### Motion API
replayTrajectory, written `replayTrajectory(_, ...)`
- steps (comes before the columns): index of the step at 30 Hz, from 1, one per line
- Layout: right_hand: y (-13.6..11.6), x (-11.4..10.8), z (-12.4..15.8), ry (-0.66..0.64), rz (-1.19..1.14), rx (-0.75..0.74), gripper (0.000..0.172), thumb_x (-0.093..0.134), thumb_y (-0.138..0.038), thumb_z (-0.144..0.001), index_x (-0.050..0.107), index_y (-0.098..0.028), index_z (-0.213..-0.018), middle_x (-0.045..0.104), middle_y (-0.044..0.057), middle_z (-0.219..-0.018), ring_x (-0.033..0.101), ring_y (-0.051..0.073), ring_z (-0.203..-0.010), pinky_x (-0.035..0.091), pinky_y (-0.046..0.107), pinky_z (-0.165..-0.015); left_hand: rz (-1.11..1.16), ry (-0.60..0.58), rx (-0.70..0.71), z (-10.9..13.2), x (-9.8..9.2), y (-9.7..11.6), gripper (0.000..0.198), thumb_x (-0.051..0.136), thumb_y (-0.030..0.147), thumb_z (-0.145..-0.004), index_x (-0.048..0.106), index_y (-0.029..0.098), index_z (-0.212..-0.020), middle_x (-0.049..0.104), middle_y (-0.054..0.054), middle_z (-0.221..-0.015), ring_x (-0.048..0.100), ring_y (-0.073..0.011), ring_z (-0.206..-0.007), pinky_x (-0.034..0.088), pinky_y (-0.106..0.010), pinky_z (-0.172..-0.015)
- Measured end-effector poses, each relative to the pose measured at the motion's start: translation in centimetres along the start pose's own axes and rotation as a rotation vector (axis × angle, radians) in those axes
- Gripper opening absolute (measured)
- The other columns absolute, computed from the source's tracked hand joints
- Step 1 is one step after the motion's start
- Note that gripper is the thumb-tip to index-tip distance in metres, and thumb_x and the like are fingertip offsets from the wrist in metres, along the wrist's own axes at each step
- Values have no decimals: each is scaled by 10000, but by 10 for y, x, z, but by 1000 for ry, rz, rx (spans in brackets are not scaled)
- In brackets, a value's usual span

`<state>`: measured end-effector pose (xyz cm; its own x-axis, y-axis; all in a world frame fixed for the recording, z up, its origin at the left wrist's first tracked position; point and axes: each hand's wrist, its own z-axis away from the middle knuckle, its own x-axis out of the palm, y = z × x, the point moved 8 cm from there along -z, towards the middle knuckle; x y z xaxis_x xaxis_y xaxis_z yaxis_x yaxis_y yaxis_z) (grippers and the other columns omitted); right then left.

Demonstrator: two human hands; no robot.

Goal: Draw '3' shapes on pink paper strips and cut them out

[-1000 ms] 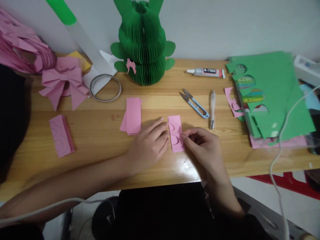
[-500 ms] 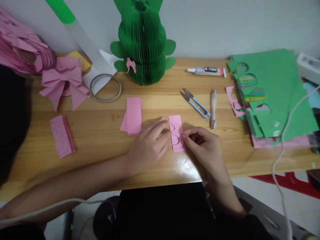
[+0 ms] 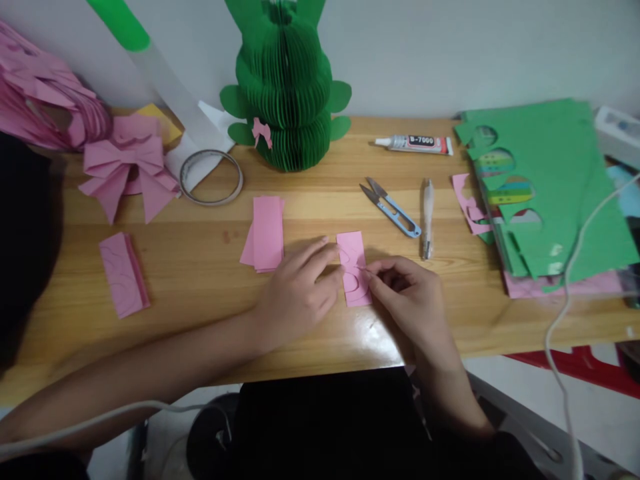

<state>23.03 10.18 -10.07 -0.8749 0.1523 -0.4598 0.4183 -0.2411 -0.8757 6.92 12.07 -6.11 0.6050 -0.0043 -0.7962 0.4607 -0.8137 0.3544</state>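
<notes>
A small pink paper rectangle (image 3: 353,250) with curved lines lies on the wooden table between my hands. My left hand (image 3: 303,283) rests to its left, fingers stretched out, with the fingertips at the paper's left edge. At the opposite edge, the thumb and index finger of my right hand (image 3: 407,287) are pinched together on the paper; the exact bit between them is very small. Left of my left hand lies a stack of plain pink paper pieces (image 3: 268,233). Further left is a folded pink paper piece (image 3: 123,275) with curved outlines.
Thread snips (image 3: 393,208), a pen (image 3: 427,220) and a glue tube (image 3: 415,143) lie beyond my right hand. Behind stands a green honeycomb paper figure (image 3: 285,87). A tape roll (image 3: 235,193) and a pink paper bow (image 3: 125,163) are at left, green sheets (image 3: 565,193) at right.
The hands keep the same places around the pink paper. Its upper curve looks fainter now, and the whole view has shifted very slightly.
</notes>
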Motion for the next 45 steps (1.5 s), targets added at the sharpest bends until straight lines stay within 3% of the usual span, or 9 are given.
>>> replayTrajectory(21, -3, -1, 0, 1, 2, -3, 96, 717, -284, -779, 746, -194, -795, 668, -21, -627, 524, 80, -512, 405, 220, -492, -56, -107, -2, 0, 12, -1, 317, 468, 122, -955, 626, 35, -1214, 629, -173, -1339, 562, -327, -1296, 497, -513, -1061)
replayTrajectory(45, -4, -1, 1, -8, 16, -12, 86, 701, -269, -785, 739, -192, -787, 667, -15, -630, 527, 90, -518, 420, 237, -505, 3, -161, -56, 2, 16, -6, 319, 453, 132, -969, 619, 77, -1236, 605, -178, -1370, 529, -305, -1339, 487, -522, -1075)
